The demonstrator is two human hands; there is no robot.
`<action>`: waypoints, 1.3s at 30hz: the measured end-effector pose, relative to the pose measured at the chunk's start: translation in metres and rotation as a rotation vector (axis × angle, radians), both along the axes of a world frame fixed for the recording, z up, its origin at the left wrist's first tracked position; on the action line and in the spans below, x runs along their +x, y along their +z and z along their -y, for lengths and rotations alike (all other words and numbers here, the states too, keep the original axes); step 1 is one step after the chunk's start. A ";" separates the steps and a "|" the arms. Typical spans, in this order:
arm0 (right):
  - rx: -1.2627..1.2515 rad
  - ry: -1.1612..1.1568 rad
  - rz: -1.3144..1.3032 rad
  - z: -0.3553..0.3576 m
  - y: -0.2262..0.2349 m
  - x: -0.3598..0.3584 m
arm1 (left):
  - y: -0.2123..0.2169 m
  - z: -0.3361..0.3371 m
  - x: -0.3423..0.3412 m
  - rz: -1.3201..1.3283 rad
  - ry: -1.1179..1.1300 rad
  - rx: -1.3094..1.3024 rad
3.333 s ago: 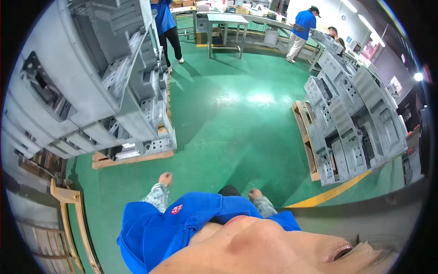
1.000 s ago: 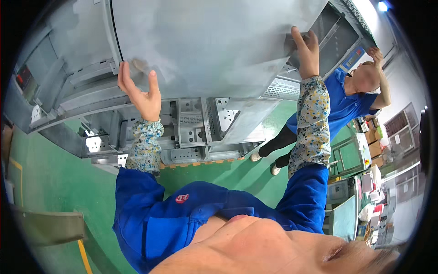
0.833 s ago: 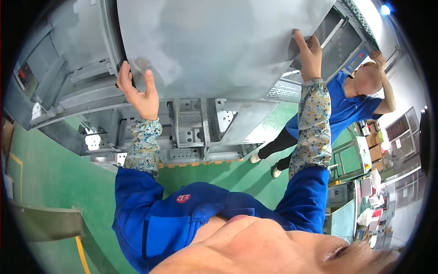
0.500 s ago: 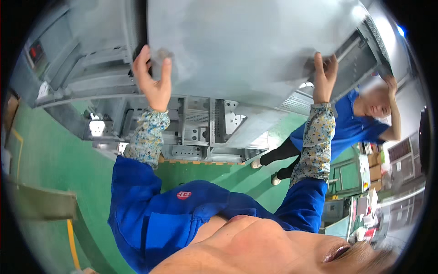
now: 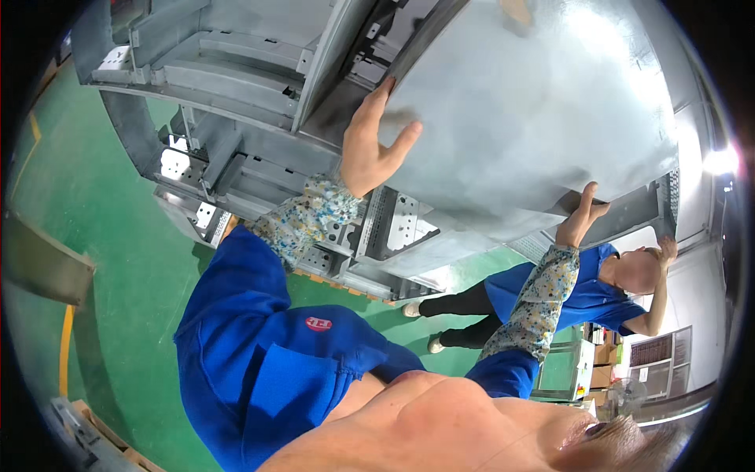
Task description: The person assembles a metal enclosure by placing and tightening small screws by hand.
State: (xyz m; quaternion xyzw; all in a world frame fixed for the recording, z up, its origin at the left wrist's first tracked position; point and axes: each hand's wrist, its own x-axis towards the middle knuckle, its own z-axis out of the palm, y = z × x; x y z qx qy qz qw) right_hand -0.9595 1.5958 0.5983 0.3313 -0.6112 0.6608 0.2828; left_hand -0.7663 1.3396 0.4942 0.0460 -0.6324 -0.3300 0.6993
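A large, smooth grey metal panel [image 5: 527,118] fills the upper right, tilted, in front of a grey metal cabinet frame [image 5: 236,102]. My left hand [image 5: 373,149] is at the panel's left edge, its thumb on the face and its fingers along the edge. Lower right, my right hand [image 5: 582,214] grips the bottom edge; the thumb shows in front, and the other fingers are partly hidden. Patterned sleeve covers wrap both my forearms. Behind the left hand, the frame's open bays and perforated brackets [image 5: 405,220] show.
A co-worker in a blue shirt [image 5: 582,287] stands close by on the right, one hand raised to the head. A grey metal piece [image 5: 51,259] is at the left, over the green floor [image 5: 141,315]. Shelving with boxes [image 5: 602,354] stands at the lower right.
The panel has shifted right and tilted in view, showing more of the frame at its left. Both hands have moved right and down with it. The co-worker's raised hand stays at the head.
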 end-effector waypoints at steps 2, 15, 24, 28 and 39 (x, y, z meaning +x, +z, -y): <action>-0.009 0.020 0.042 -0.002 -0.007 -0.001 | 0.000 0.012 0.002 -0.017 -0.092 0.035; 0.391 -0.435 -0.338 0.024 -0.027 0.042 | 0.024 0.193 -0.195 0.404 -0.508 0.363; 0.436 -0.430 -0.331 0.136 -0.035 0.121 | 0.047 0.153 -0.155 0.257 -0.819 0.574; 0.320 -0.486 -0.230 0.137 -0.031 0.117 | 0.059 0.130 -0.156 0.155 -1.035 0.591; 0.015 -0.631 -0.356 0.098 -0.051 0.137 | 0.077 0.069 -0.068 0.157 -1.464 0.464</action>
